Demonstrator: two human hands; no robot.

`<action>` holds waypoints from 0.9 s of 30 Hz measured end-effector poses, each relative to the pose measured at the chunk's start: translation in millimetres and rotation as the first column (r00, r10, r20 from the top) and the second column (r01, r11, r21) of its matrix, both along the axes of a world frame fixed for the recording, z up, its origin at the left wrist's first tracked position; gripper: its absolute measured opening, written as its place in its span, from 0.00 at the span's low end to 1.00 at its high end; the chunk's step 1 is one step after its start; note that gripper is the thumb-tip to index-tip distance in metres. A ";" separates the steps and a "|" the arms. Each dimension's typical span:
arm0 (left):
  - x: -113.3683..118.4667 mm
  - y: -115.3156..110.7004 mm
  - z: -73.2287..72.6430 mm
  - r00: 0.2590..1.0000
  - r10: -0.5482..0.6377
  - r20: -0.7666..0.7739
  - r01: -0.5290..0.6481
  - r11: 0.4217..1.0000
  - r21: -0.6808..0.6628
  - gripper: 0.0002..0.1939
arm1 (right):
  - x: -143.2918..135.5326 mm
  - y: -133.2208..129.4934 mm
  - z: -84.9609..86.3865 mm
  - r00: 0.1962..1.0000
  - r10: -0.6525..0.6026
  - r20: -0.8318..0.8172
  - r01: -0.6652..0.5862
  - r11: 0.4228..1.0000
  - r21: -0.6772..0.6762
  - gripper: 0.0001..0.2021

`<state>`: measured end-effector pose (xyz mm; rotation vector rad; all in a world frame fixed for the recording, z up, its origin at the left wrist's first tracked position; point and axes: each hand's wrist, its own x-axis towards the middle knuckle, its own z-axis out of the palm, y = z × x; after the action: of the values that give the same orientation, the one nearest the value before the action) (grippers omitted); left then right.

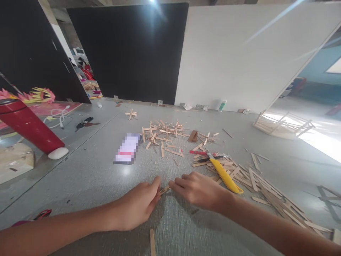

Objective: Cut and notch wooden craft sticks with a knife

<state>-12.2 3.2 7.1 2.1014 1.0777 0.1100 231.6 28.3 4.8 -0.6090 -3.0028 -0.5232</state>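
The left hand [140, 202] and right hand [198, 190] pinch a wooden stick [164, 190] between closed fingers [156, 186]; by the far edge of the tabletop [101, 185], a green-and-white tube [222, 105] is unreadable.

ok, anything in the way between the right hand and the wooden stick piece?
Nothing visible: the wooden stick piece runs from the left hand to the right hand's fingertips. The yellow-handled tool lies off to the right, not between them.
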 end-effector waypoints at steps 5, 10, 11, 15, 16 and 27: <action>-0.6 0.1 -4.4 1.000 0.015 0.002 -0.015 1.000 0.006 0.06 | 4.4 10.5 -1.4 0.999 0.043 0.012 -0.043 0.999 -0.008 0.08; 0.5 -4.1 -6.7 0.999 0.031 -0.010 -0.031 0.999 0.034 0.06 | -31.5 -28.3 16.9 0.999 0.002 0.054 -0.003 1.000 0.016 0.11; 1.0 -5.1 -6.9 0.999 0.040 -0.008 -0.040 0.998 0.041 0.06 | -39.9 -36.6 18.9 0.994 -0.034 0.105 0.028 0.998 0.049 0.11; 2.5 -7.4 -6.5 0.999 0.053 0.010 -0.054 0.998 0.039 0.06 | -52.3 -42.7 21.0 0.985 -0.091 0.143 0.092 0.996 -0.001 0.09; 2.6 -7.3 -6.3 0.999 0.051 0.010 -0.051 0.998 0.040 0.06 | -48.4 -35.9 21.1 0.989 -0.072 0.127 0.078 0.996 -0.039 0.10; 2.1 -4.3 -8.7 0.997 0.078 0.009 -0.079 0.996 0.044 0.09 | -15.7 11.2 20.4 0.992 0.026 0.123 -0.018 0.997 -0.071 0.07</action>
<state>-10.1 -1.2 -1.6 2.0965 1.1635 0.1805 215.9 39.5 25.2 -0.5667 -3.1523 -0.4741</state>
